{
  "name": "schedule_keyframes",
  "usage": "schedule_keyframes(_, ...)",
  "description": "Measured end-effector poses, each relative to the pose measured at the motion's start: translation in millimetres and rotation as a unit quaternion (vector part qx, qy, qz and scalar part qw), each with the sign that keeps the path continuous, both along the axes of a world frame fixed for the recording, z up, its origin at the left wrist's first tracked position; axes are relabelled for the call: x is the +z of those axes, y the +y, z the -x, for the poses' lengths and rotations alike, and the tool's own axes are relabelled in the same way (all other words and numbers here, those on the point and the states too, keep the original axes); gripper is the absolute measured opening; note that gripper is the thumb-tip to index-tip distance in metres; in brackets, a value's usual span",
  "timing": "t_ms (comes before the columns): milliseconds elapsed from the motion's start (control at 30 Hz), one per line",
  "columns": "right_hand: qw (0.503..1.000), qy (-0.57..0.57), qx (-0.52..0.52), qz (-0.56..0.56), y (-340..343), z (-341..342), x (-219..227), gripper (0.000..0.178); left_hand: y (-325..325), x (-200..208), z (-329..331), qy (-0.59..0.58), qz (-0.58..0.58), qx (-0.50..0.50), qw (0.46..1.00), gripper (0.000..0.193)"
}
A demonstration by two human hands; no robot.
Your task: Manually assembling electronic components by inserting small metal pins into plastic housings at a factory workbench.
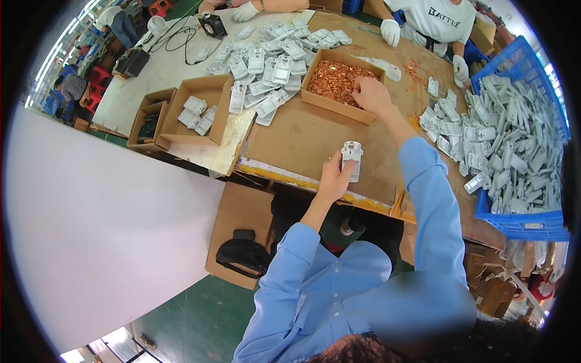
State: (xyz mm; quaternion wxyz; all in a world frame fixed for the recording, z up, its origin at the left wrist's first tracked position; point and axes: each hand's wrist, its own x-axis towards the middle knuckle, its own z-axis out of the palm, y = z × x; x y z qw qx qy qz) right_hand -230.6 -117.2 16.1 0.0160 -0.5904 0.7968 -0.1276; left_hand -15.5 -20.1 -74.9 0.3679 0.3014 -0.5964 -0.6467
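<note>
1. Bench (pixel 290 142): the near edge runs just below the left hand, so a piece that slips there could fall towards the person's lap or the floor.
2. Blue crate (pixel 523 225): it stands at the right end, heaped with pale casings (pixel 523 145), some of them spread onto the bench in front. A knock from the right sleeve (pixel 423 163) could start more sliding.
3. Far pile of pale casings (pixel 266 63): loosely stacked behind the copper-part box; pulling 1 from underneath could topple those above.
4. Copper-part box (pixel 342 109): shallow-walled, filled with tiny copper-coloured parts (pixel 333 78). A wrist catching its wall could tip it and spill them.
5. Right hand (pixel 370 95): it reaches over the box's right side with fingertips down at the parts. I cannot tell whether it pinches any; the fingers hide that. Picking up 2 or more at once seems a likely slip, since they lie tangled.
6. Left hand (pixel 334 176): it grasps 1 pale casing, thumb across the face. A loose grip could let the casing turn or drop.
7. Held casing (pixel 352 158): upright in the left hand, over the bench near its front edge, compartments facing up. Tilting could empty anything loose inside; its contents are too small to tell.
8. Stray copper bits (pixel 414 71): scattered right of the box, where a sweeping sleeve could brush them off or mix them among casings.
</note>
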Motion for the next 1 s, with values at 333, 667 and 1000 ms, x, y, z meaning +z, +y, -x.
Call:
schedule_keyframes(333,0.981,-0.138,-0.038,0.129,14.6,3.4,-7.5,0.013,2.9,3.5,2.3,-0.039,0.061,0.015,0.997,0.025)
schedule_keyframes(667,0.776,-0.588,0.030,0.227,115.2,-47.8,7.9,0.008,6.1,0.1,3.6,-0.047,0.058,0.007,0.997,0.024)
schedule_keyframes(1000,0.673,-0.688,-0.083,0.258,306.9,-76.2,4.5,0.014,79.3,30.2,4.0,0.018,0.048,-0.066,0.996,0.021)
